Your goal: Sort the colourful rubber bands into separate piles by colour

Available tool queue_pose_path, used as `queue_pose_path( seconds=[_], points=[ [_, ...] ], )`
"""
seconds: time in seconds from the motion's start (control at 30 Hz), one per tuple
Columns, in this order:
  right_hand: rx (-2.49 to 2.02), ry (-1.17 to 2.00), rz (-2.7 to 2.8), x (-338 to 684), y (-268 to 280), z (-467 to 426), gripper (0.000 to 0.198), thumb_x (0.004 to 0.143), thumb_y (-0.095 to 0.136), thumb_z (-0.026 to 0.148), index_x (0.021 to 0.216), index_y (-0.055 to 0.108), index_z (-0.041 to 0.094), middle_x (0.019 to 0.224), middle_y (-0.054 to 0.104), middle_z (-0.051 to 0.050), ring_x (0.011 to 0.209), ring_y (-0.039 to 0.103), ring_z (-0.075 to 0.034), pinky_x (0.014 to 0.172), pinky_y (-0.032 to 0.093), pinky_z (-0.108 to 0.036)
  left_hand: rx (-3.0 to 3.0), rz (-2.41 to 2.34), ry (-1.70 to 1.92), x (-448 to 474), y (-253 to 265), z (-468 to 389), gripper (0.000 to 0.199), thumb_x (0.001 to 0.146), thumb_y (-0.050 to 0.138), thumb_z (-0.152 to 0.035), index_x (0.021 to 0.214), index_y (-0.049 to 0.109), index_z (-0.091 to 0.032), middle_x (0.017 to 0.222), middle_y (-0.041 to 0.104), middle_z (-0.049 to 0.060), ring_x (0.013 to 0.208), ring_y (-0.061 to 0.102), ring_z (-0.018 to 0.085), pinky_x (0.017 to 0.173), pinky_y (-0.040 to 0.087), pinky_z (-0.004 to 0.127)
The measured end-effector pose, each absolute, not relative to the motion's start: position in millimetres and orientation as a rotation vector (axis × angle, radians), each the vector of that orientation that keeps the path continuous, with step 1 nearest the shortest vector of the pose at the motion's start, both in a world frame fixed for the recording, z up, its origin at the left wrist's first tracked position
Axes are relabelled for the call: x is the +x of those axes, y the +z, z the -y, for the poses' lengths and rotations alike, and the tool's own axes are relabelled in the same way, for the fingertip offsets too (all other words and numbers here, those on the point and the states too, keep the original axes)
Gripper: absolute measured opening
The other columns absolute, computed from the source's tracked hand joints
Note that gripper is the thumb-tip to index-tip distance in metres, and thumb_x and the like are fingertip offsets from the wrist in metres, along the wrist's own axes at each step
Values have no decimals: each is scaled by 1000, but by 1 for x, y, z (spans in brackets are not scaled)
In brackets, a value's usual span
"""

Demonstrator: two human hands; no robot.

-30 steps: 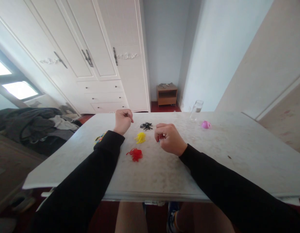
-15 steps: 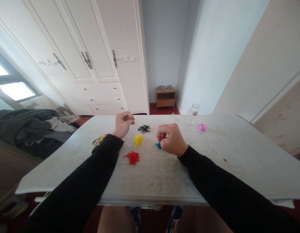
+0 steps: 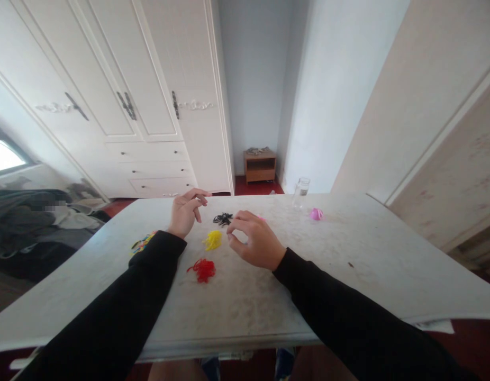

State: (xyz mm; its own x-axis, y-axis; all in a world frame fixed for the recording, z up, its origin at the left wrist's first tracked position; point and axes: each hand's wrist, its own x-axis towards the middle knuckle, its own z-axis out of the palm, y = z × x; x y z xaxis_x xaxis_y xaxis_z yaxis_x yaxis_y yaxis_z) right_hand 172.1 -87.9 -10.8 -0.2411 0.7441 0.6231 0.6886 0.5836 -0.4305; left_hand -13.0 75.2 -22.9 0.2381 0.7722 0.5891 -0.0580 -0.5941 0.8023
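My left hand (image 3: pixel 187 211) hovers left of a small pile of thin black strands (image 3: pixel 223 219), fingers apart and nothing seen in them. Across from it, my right hand (image 3: pixel 257 241) is curled, thumb and forefinger tips brought together in a ring near the black strands and a yellow pile (image 3: pixel 213 240). Whatever it pinches, if anything, is too small to make out. Nearer me lies a tangle of red strands (image 3: pixel 203 270). A bit of pink (image 3: pixel 261 218) peeks out behind my right hand. The blue pile is hidden by that hand. Multicoloured strands (image 3: pixel 142 242) lie beside my left sleeve.
A clear glass jar (image 3: pixel 301 191) stands at the back of the white table (image 3: pixel 308 301), with a pink-purple bundle (image 3: pixel 316 214) right of it. A small dark fleck (image 3: pixel 351 265) lies farther right. Piled clothes (image 3: pixel 38 227) sit beyond the left edge.
My right hand has moved left from above the blue pile, going from a fist to a looser pinch. The fingers of my left hand have spread. The view has shifted slightly right.
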Motion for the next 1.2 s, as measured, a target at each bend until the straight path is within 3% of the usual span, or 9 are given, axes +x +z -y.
queue_pose_path(
  seconds=[0.07,0.2,0.33,0.53,0.63,0.73,0.93,1.07,1.2],
  points=[
    [-1148,74,1964,173,-12,87,11,88,60,12,81,63,20,91,63,-6,93,60,-21,87,47,-34,1747,-603,1455,-14,-26,-80,31,66,55,-19,35,54,-19,92,76,9,77,64,16,69,58,27],
    [-1117,78,1942,174,-13,86,17,80,57,4,83,64,20,91,64,-6,93,61,-21,86,48,-33,1641,-633,1489,-12,-30,-84,29,72,59,-23,43,62,-18,89,77,10,68,64,16,59,55,27],
    [-1029,135,1937,175,-14,87,28,60,48,-5,66,58,21,71,55,0,72,56,-16,65,41,-27,1602,-617,1516,-8,-26,-80,34,78,63,-29,47,65,-17,86,75,11,63,64,15,54,52,26],
    [-981,231,1742,180,-9,91,29,54,46,-2,59,63,19,57,53,4,53,49,-11,53,33,-23,1659,-558,1464,-9,-25,-78,36,81,64,-33,49,68,-16,91,73,12,65,66,15,54,52,27],
    [-930,300,1659,184,-6,92,24,51,46,0,52,61,19,53,53,5,47,47,-9,48,30,-23,1668,-533,1443,-10,-28,-80,29,79,64,-30,56,73,-16,88,71,10,63,64,15,51,50,26],
    [-909,294,1602,187,-5,90,23,50,44,0,48,57,19,51,51,5,46,45,-10,46,28,-23,1724,-528,1463,-11,-27,-80,12,68,65,-20,67,76,-17,79,69,6,64,63,16,52,50,27],
    [-1012,36,1625,184,-7,87,28,66,47,-1,63,66,20,66,59,-1,64,57,-15,62,42,-27,1898,-702,1638,-13,-26,-84,12,50,46,-11,47,54,-20,57,60,1,60,57,15,58,46,26],
    [-1062,-61,1759,179,-9,88,22,78,55,6,79,72,19,78,69,-4,77,63,-19,76,47,-32,1881,-770,1656,-15,-27,-86,12,48,43,-12,46,52,-19,49,55,-1,52,51,12,53,40,23],
    [-1184,34,1728,178,-8,89,30,94,51,16,105,78,22,74,75,0,72,67,-17,86,47,-33,1920,-795,1601,-15,-26,-84,14,47,43,-12,45,55,-19,48,55,-1,51,51,12,52,40,22]
  ],
)
